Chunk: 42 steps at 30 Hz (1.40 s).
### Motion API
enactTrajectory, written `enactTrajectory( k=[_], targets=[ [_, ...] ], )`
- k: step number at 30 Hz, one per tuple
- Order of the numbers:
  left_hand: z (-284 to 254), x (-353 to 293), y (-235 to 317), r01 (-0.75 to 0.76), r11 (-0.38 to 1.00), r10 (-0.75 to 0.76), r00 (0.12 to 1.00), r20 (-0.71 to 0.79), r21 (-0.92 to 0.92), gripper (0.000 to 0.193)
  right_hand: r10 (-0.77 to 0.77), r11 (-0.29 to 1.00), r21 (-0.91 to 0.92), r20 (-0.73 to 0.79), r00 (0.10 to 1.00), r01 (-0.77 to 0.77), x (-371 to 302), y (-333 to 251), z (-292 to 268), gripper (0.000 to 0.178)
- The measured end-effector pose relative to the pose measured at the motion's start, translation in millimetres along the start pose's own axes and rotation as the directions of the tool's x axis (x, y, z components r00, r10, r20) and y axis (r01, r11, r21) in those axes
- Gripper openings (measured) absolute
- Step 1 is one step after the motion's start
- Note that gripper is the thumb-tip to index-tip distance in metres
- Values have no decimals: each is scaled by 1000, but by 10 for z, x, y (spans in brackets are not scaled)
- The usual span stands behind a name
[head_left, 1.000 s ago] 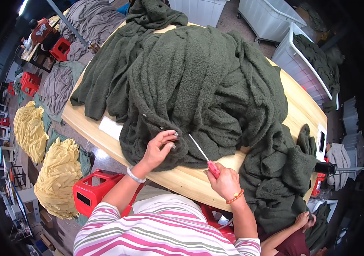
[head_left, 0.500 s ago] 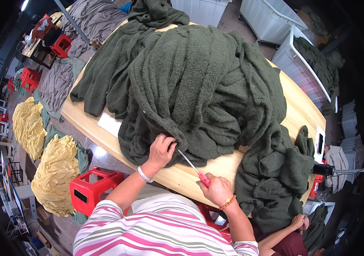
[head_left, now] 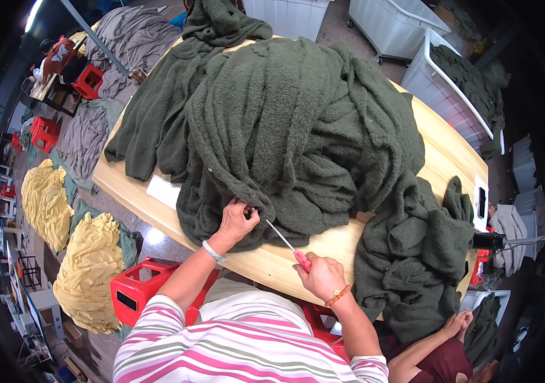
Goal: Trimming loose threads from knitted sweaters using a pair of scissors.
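red-handled tool farther left than before, in the right hand

The dark green fluffy fabric heap lies on the pale wooden counter, a flat white rectangular sheet on the counter's front left part; left of the counter, crumpled yellow cloth piles; before it, a boxy red plastic stool; behind it, white plastic bins
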<state>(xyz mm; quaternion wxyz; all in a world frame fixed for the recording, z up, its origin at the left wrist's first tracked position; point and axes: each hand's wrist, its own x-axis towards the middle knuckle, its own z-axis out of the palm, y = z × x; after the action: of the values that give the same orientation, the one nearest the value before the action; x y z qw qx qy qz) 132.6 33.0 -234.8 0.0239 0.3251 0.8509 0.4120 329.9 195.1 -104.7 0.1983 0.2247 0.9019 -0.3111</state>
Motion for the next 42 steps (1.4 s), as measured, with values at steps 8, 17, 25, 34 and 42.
enactTrajectory(
  k=[8, 17, 25, 34, 42],
  targets=[
    [-178, -106, 147, 231, 864, -118, 957, 266, -448, 6, 32, 999, 2, 17, 999, -32, -87, 58, 7, 31],
    [-708, 449, 636, -675, 566, 526, 737, 424, 473, 33, 90, 994, 67, -70, 993, -85, -232, 343, 133, 31],
    [-923, 905, 697, -321, 946, 149, 541, 828, 40, 30, 92, 984, 169, -169, 981, -63, -404, 439, 187, 29],
    [-299, 911, 1044, 731, 279, -101, 667, 738, -623, 17, 107, 960, 280, -421, 901, 17, -636, 353, -202, 23],
    [-22, 689, 819, 796, 102, -175, 605, 776, -597, 8, 158, 974, 202, -292, 943, -101, -480, 319, -103, 29]
  ],
)
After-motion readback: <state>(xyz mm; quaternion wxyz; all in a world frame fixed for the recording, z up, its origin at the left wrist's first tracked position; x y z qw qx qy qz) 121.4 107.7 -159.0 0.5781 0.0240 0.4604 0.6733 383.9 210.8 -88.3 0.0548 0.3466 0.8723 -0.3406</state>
